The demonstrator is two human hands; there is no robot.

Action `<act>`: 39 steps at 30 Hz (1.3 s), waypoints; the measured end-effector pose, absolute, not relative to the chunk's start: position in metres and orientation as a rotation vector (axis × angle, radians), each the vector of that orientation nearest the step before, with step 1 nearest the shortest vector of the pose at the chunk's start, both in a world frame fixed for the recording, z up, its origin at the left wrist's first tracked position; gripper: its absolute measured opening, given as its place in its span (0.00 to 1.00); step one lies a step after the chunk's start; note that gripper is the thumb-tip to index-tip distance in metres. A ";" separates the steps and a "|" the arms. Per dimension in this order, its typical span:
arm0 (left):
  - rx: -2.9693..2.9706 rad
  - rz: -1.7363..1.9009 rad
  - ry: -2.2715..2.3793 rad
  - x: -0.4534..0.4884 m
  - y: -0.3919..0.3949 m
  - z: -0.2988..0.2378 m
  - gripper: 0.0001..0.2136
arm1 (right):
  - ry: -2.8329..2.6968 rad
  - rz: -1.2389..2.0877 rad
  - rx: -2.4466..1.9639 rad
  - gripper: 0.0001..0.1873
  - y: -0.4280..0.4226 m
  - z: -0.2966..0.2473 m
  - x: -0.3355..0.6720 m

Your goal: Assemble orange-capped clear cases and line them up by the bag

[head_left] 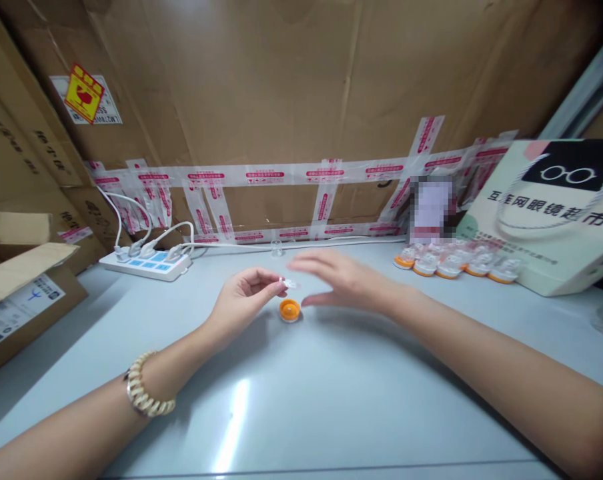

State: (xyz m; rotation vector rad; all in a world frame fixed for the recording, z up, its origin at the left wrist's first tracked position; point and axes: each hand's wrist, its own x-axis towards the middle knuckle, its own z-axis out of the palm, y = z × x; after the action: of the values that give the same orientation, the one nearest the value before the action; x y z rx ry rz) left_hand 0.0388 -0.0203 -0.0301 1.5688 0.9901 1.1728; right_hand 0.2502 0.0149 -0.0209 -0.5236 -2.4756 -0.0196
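Note:
My left hand (246, 293) is closed in a pinch, thumb and forefinger on a small white and clear plastic piece (291, 285). Just below that piece, a round orange cap-like part (289, 310) with a pale rim rests on the table. My right hand (339, 277) hovers to the right of the piece, blurred by motion. Its thumb and fingers are spread, and nothing shows between them. Behind both hands a small clear plastic part (277, 249) stands near the back of the table.
Several orange-based clear pieces (449, 263) sit together at the back right, before a paper carrier bag (546, 247). A power strip (149, 263) with plugged-in cables lies at the back left. An open cardboard box (26, 307) stands at left; a large carton (261, 87) walls the back.

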 end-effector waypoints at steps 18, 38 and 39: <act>1.515 1.255 0.990 0.042 -0.022 -0.030 0.07 | -1.911 0.628 -1.322 0.07 0.079 -0.068 0.298; 1.532 1.400 0.954 0.045 -0.034 -0.023 0.06 | -1.554 1.135 -0.868 0.13 -0.020 -0.006 0.219; 1.541 1.405 0.952 0.045 -0.035 -0.023 0.06 | -1.584 1.102 -0.876 0.13 -0.022 -0.006 0.218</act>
State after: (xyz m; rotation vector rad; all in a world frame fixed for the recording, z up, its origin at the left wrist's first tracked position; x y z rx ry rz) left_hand 0.0452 -0.0351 -0.0229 1.5408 0.9516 1.4049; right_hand 0.2178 -0.0219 -0.0057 -0.8758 -1.5840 1.1019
